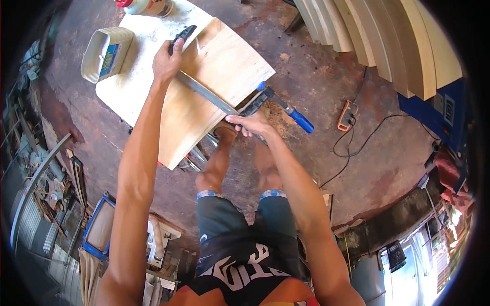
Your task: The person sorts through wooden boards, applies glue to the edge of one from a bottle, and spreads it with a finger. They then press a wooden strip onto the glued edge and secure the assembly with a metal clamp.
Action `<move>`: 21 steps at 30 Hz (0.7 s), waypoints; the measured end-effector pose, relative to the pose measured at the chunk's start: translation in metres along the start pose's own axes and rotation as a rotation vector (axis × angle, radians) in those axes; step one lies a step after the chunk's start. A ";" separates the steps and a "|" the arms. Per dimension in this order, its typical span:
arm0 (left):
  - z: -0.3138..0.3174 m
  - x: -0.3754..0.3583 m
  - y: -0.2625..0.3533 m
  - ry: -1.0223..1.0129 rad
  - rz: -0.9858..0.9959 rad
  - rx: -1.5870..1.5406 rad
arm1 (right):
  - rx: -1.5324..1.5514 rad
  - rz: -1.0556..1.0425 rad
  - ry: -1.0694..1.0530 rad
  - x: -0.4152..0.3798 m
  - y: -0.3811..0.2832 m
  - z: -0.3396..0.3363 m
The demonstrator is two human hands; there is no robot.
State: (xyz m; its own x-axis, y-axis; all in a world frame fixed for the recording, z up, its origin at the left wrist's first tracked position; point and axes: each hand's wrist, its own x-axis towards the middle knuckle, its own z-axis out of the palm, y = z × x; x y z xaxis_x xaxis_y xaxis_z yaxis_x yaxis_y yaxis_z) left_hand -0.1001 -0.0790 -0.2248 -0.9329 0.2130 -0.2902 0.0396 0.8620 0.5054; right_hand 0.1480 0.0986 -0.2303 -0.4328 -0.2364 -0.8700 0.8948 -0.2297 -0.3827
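A bar clamp [206, 92] with a grey metal bar and black jaws lies slantwise over a light wooden board [229, 64]. My left hand [167, 62] is closed around its far end, by the black fixed jaw. Nearer my legs, my right hand [250, 125] grips the bar just below the sliding jaw [252, 104]. The clamp's blue handle [301, 120] sticks out to the right, beyond the board's edge. The board rests on a white tabletop [122, 92]; my left fingers are partly hidden.
On the tabletop stand an open cream container [122, 51] and a red-capped bottle [148, 7]. Curved wooden pieces [383, 41] stand at upper right by a blue machine [441, 109]. An orange-grey device [347, 115] and a black cable [377, 131] lie on the floor.
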 end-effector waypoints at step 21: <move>-0.079 -0.044 0.058 0.136 0.296 0.120 | 0.183 -0.126 -0.028 -0.177 -0.030 0.081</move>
State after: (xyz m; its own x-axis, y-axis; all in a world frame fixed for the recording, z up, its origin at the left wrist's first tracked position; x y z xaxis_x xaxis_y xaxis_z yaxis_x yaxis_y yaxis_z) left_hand -0.0848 -0.0748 -0.1182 -0.9135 0.4058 -0.0301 0.3501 0.8215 0.4501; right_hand 0.1887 0.0709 -0.0392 -0.5447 -0.2208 -0.8090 0.8000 -0.4260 -0.4224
